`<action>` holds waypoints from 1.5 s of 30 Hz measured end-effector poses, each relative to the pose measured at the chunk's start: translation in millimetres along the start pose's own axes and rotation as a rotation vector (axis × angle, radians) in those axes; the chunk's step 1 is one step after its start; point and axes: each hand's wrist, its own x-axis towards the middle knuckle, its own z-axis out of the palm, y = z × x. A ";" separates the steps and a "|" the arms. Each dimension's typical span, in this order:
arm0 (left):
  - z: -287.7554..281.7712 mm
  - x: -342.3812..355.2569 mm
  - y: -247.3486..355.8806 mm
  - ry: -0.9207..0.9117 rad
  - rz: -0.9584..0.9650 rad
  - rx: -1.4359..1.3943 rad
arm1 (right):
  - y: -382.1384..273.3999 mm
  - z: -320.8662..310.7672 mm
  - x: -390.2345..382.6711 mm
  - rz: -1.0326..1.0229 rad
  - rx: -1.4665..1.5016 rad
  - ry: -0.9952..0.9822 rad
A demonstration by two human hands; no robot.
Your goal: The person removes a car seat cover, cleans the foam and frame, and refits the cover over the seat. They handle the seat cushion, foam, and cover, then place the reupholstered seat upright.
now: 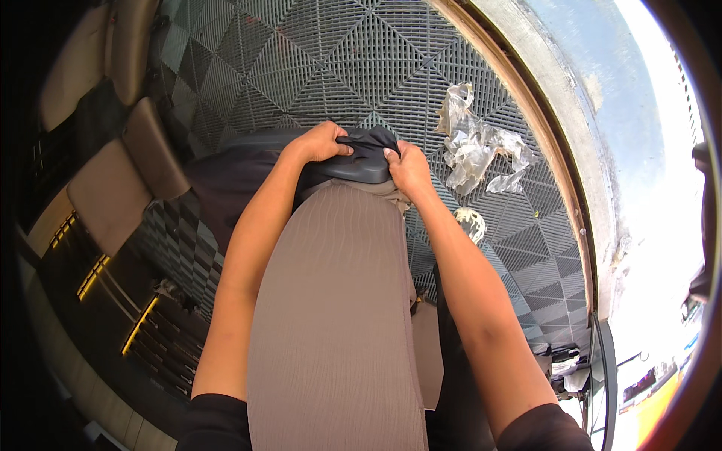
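A slatted tile floor [346,68], grey and laid in a diamond pattern, spreads beneath the work. Over it, a long brown upholstered cushion [331,316] with fine wavy lines runs from the lower edge up the middle, between the person's arms, narrowing toward its far end.

To the left stand brown upholstered seats [109,195], and below them a dark rack [141,325] carries short yellow strips. A brown edging strip [560,177] curves along the right side of the floor, with a bright pale surface beyond it.

At the cushion's far end, touching it, lies a dark grey moulded piece [365,172] with a rounded corner. A black cloth [370,140] is bunched over the top of this piece. Dark material also extends left behind the left forearm; whether it is the same cloth is hard to tell.

To the right of the cloth, crumpled clear plastic film [470,143] lies on the floor.

The left hand [322,143] has its fingers curled, with only a narrow gap to the thumb, gripping the cloth on its left side. The right hand [411,170] pinches the cloth's right end tightly between thumb and fingers.

Smallest is a cream-coloured tangle [472,224] on the floor just below the film, near the right forearm.
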 end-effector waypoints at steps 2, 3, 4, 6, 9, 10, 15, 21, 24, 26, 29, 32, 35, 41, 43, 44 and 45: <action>2.4 -1.2 -2.7 -0.022 -0.001 -0.100 | -4.7 -1.7 -13.6 -0.058 0.103 0.112; 2.8 -2.0 -4.8 -0.040 0.008 -0.143 | -6.3 -3.3 -19.4 -0.067 0.119 0.128; 2.5 -3.4 -7.7 -0.046 0.007 -0.178 | -7.6 -5.1 -24.5 -0.081 0.137 0.156; 1.3 -5.0 -14.3 -0.057 0.019 -0.260 | -11.7 -5.1 -34.5 -0.107 0.149 0.211; -2.0 -4.9 -25.8 -0.145 0.034 -0.356 | -20.5 -7.0 -47.8 -0.105 0.212 0.257; -4.1 -4.8 -30.0 -0.143 0.009 -0.319 | -24.2 -9.0 -52.7 -0.118 0.290 0.299; -22.7 -13.4 -55.4 -0.086 -0.077 -0.284 | -37.2 -29.6 -74.8 -0.168 0.234 0.195; -38.2 -30.4 -79.6 0.234 0.017 -0.248 | -38.2 -41.9 -39.5 -0.202 0.158 0.044; -28.8 -32.8 -84.5 0.336 0.013 -0.145 | -40.2 -44.6 -28.2 -0.158 0.200 -0.051; -19.3 -31.7 -84.6 0.423 0.019 -0.052 | -46.7 -48.2 -34.8 -0.054 0.200 -0.108; -7.0 -29.9 -77.7 0.521 -0.053 0.062 | -68.4 -46.1 -60.3 0.018 0.122 -0.165; -1.5 -43.0 -61.5 0.553 0.122 0.076 | -103.5 -22.3 -81.8 -0.272 0.028 -0.161; 3.2 -73.0 -37.6 0.500 0.289 -0.205 | -134.8 -3.0 -62.5 -0.284 0.077 -0.262; 20.1 -134.3 -8.9 0.323 0.028 -0.476 | -167.8 5.1 -48.4 -0.350 -0.018 -0.421; 28.5 -129.4 -12.4 0.358 0.010 -0.532 | -165.7 4.4 -53.9 -0.389 -0.006 -0.428; 30.8 -124.3 -17.1 0.414 0.032 -0.558 | -161.0 3.5 -55.9 -0.420 0.007 -0.435; 33.6 -118.3 -22.4 0.469 0.052 -0.584 | -154.0 1.4 -55.1 -0.441 0.099 -0.429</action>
